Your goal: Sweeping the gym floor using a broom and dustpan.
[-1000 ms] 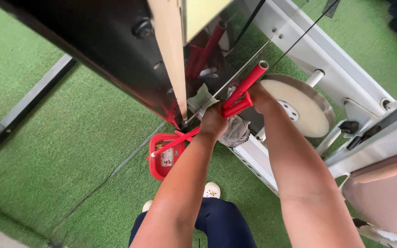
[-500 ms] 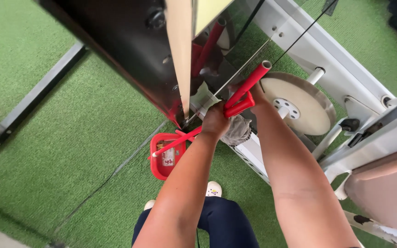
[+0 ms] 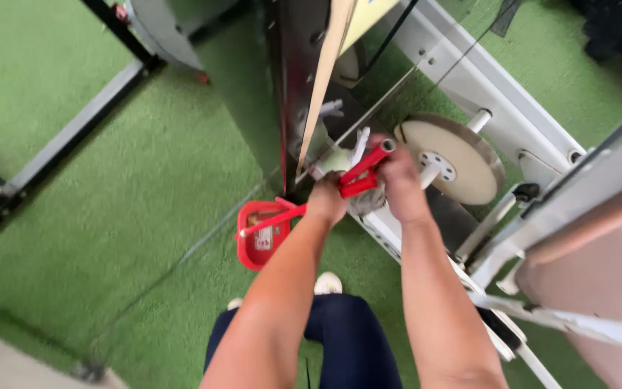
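My left hand point(image 3: 325, 199) grips the lower part of a red plastic tool with long tube-like handles point(image 3: 361, 167), and a grey cloth point(image 3: 363, 202) is bunched under it. My right hand point(image 3: 399, 180) is closed around the upper red handle near its open end. Both hands are held close together beside the white frame point(image 3: 469, 79) of an exercise machine, just left of a round metal weight plate point(image 3: 462, 155). A white rag point(image 3: 340, 158) shows behind the handles.
A red basket point(image 3: 253, 248) with a thin red rod across it sits on the green turf point(image 3: 109, 202) by my feet. A dark upright panel point(image 3: 293, 79) and black floor bars point(image 3: 59, 151) stand to the left. A padded seat point(image 3: 599, 288) is at right.
The view has swung and pulled back. My right hand has come forward onto the upper red handle, and the handles now lie lower and closer together.
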